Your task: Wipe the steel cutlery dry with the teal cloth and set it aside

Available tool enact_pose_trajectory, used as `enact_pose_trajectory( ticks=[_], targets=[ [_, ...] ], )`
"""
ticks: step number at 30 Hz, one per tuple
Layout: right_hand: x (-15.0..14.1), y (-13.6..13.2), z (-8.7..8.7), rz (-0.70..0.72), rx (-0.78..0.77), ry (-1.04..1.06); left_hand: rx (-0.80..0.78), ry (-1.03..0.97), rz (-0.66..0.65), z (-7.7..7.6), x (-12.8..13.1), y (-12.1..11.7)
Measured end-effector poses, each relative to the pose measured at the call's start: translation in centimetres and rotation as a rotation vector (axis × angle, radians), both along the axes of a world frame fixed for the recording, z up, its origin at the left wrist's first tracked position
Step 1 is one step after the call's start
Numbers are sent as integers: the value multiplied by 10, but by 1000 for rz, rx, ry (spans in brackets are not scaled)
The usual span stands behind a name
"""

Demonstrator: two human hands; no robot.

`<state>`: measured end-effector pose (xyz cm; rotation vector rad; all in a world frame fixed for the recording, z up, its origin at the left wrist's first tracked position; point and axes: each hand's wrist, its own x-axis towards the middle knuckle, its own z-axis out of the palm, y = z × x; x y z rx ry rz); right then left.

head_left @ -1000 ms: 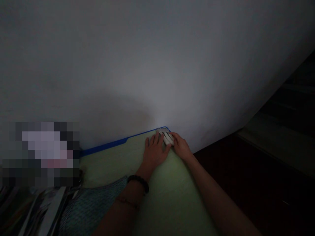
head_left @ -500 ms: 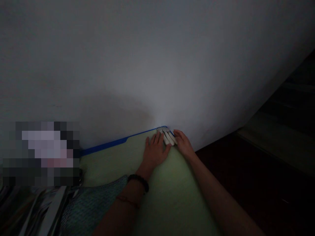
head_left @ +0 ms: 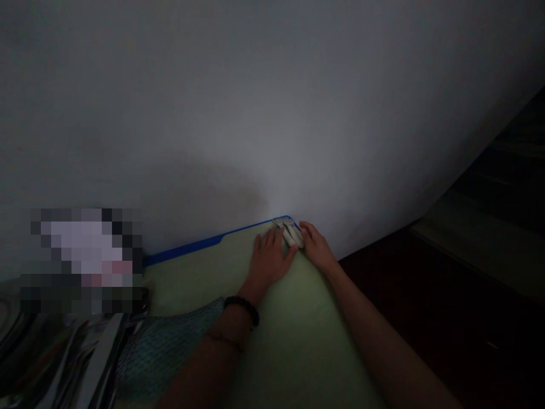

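Note:
Several forks [head_left: 292, 234] with pale handles lie close together at the table's far corner, their metal tines towards the wall. My left hand [head_left: 271, 258] rests flat on the pale green tabletop [head_left: 298, 329], fingers apart, its fingertips and thumb around the left and near sides of the forks. It covers part of them, so how many there are is unclear. My right hand [head_left: 315, 247] is at the table's right edge with loosely bent fingers, right beside the fork handles. Dim light hides whether its fingertips touch them.
A wall [head_left: 272, 113] rises behind the table, whose far edge has a blue border [head_left: 183, 251]. At the left lie a teal patterned cloth [head_left: 166, 346] and a pile of dark and pale items [head_left: 85, 358]. Dark floor [head_left: 426, 295] shows at the right.
My right hand has eased off the forks, its fingers slightly more apart from them. The forks have shifted a little and more of their tines shows. My left hand stays nearly in place.

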<state>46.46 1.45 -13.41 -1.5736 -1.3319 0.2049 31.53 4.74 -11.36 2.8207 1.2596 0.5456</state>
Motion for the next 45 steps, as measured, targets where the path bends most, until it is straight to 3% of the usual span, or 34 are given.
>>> enact_pose_trajectory(
  ticks=[4,7,10,14,19,22,26,30,37,40,45],
  targets=[
    [-11,-12,13,-65,72,-67,-47,30,-12,14,-16,-9],
    [-35,-24,27,-27,159,-127,-51,61,-51,37,-49,-26],
    [-76,-37,39,130,198,-180,-31,90,-18,63,-101,-49],
    [-143,-53,46,346,203,-210,-5,169,131,87,-181,-71],
    [-210,-70,36,558,133,-268,-101,320,316,114,-269,-78],
    [-229,-72,25,540,-28,-427,-187,389,403,125,-307,-86],
    [-235,-65,15,523,-63,-476,-250,434,531,120,-339,-108],
    [-240,-56,14,531,-43,-569,-290,429,591,110,-354,-127],
    [-246,-50,11,538,-34,-630,-398,485,733,104,-381,-137],
    [-246,-51,11,536,-24,-608,-428,500,754,94,-384,-133],
    [-245,-53,12,544,-26,-580,-454,486,669,75,-371,-128]
  ],
)
